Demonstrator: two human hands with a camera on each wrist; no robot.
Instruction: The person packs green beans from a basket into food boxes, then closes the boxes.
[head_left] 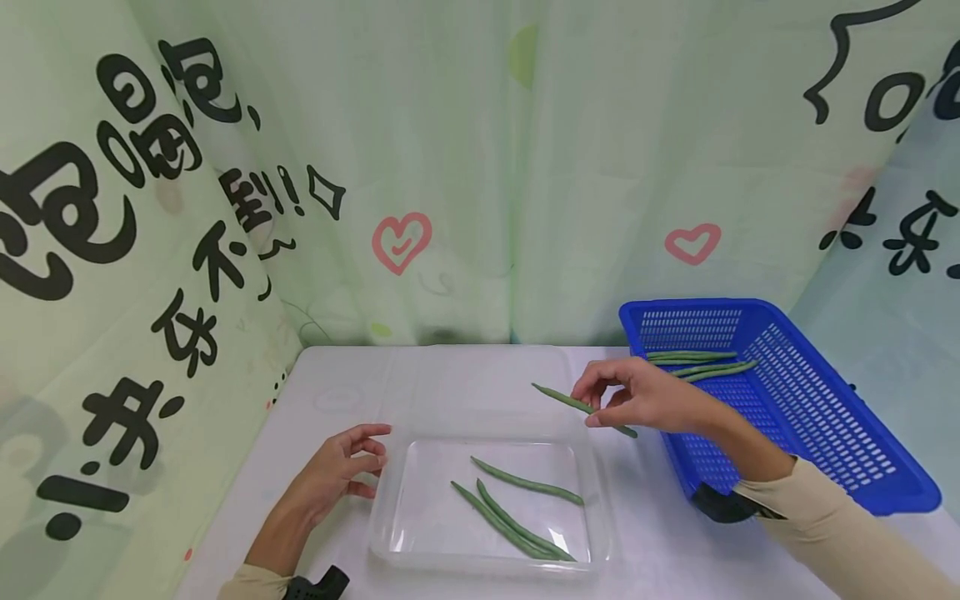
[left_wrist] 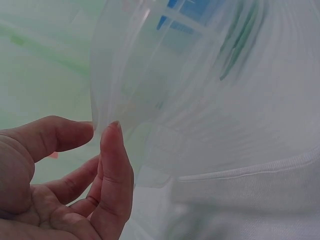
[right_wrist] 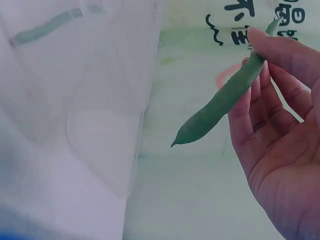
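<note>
My right hand [head_left: 652, 396] pinches a green bean [head_left: 562, 397] between thumb and fingers, above the back right corner of a clear plastic box [head_left: 427, 542]. In the right wrist view that bean [right_wrist: 220, 110] slants with its pointed tip down to the left. Three more green beans [head_left: 525, 482] lie in the box, two side by side and one apart behind them. Beside the box's left rim is my left hand [head_left: 337, 471], its fingers loosely bent and thumb apart. The left wrist view shows its fingertips [left_wrist: 112, 135] at the rim; firm contact is hard to tell.
A blue plastic basket [head_left: 896, 492] stands on the right, with several green beans [head_left: 697, 367] at its back left. A white cloth [head_left: 337, 400] covers the table. Pale green curtains [head_left: 465, 167] with black writing and red hearts enclose the back and sides.
</note>
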